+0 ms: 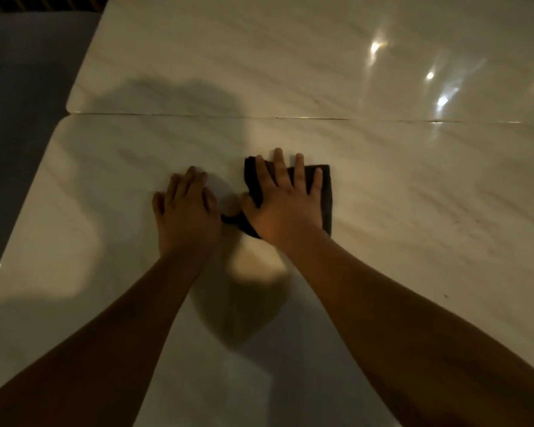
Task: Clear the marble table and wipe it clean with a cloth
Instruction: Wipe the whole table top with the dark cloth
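Cloth (326, 198): dark, folded, flat on the marble table (413, 211), pinned under the right hand (285, 204); one corner trails toward the left hand (187, 211).
Right hand: fingers straight and spread, pressing down.
Left hand: flat on bare marble just beside it, holding nothing.
Nearer hand: right, already on top.

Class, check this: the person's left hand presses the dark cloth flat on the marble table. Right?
No: the head view shows the right hand pressing the dark cloth flat on the marble table; the left hand rests on bare marble.
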